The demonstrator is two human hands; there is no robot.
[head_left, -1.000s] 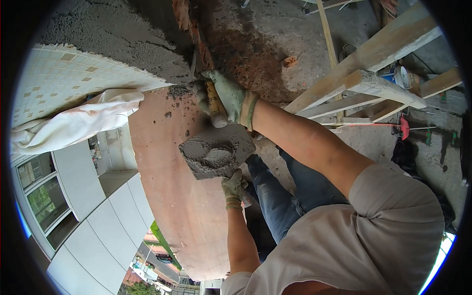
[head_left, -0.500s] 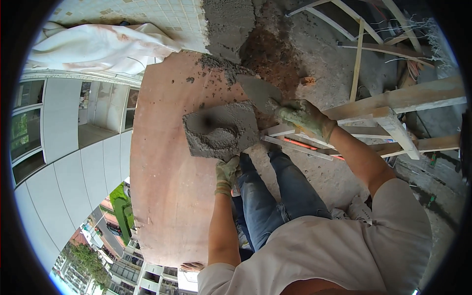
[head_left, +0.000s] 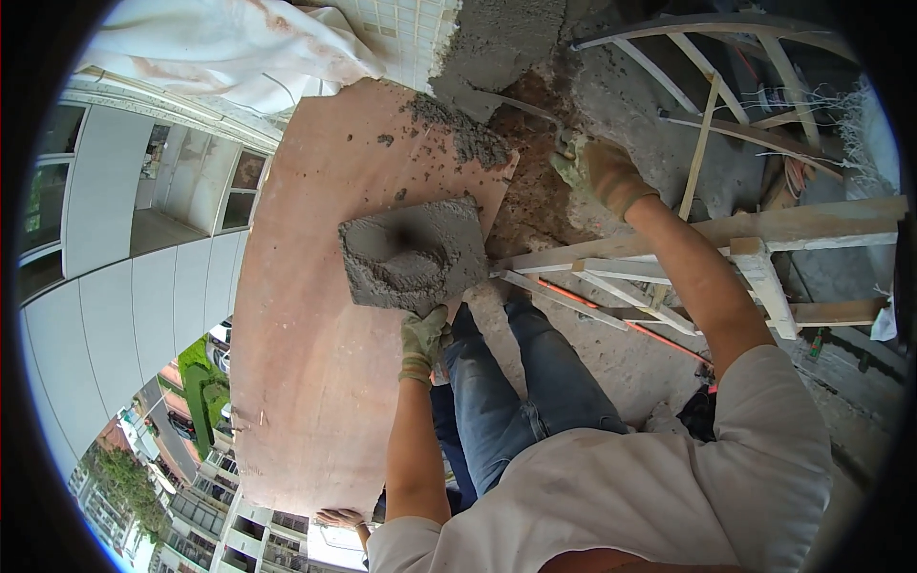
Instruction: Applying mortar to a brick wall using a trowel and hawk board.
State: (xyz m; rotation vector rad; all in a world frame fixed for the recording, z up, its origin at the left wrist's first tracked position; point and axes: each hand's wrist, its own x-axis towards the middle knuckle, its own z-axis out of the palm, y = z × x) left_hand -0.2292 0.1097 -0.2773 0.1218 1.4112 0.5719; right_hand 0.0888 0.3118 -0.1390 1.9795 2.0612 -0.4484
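Note:
My left hand (head_left: 423, 336), in a green-stained work glove, is closed around the near edge or grip of a mortar hawk; its handle is hidden. A thick heap of wet grey mortar (head_left: 382, 279) covers the hawk's square top, with a hollow scooped in it. Up at the right, my right hand (head_left: 600, 170), gloved likewise, grips a trowel (head_left: 521, 103). The trowel's blade shows nearly edge-on, against the lower part of the fresh grey mortar on the wall (head_left: 501, 43).
Below the hawk lies a large reddish plywood sheet (head_left: 315, 382) with mortar crumbs. Another person's hand (head_left: 336, 518) rests at its near edge. White cloth (head_left: 224, 48) hangs at upper left. A wooden frame (head_left: 707, 229) stands right. Buildings and a street show far below at left.
My right hand has moved up and away from the hawk to the wall mortar, and the trowel blade has turned from face-on to edge-on. The hawk sits slightly further left in view.

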